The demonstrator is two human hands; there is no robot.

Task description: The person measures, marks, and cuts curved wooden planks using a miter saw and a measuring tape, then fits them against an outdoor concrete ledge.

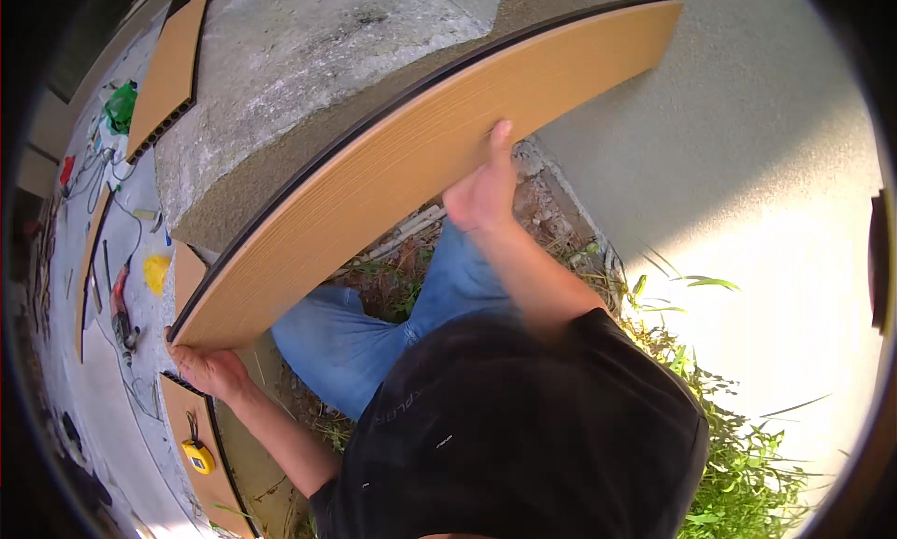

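A long tan wood-grain plank point(411, 156) with a dark edge strip spans the view, slanting from lower left to upper right. At its lower left end, my left hand point(213, 371) is closed on the corner. Further along the near edge, my right hand point(486, 184) grips the plank from beneath, its thumb lying on the tan face. The fingers of my right hand are hidden behind the board. Beyond the dark edge stands a rough concrete block point(299, 81), close to the plank; whether they touch I cannot tell.
Another hollow-core plank point(170, 77) leans at the upper left. A yellow tape measure point(198, 457) lies on a board piece point(192, 413) at lower left. A red and black power tool point(120, 305), cables and a yellow cloth-like item point(156, 274) lie leftward. Plants point(738, 474) grow at right.
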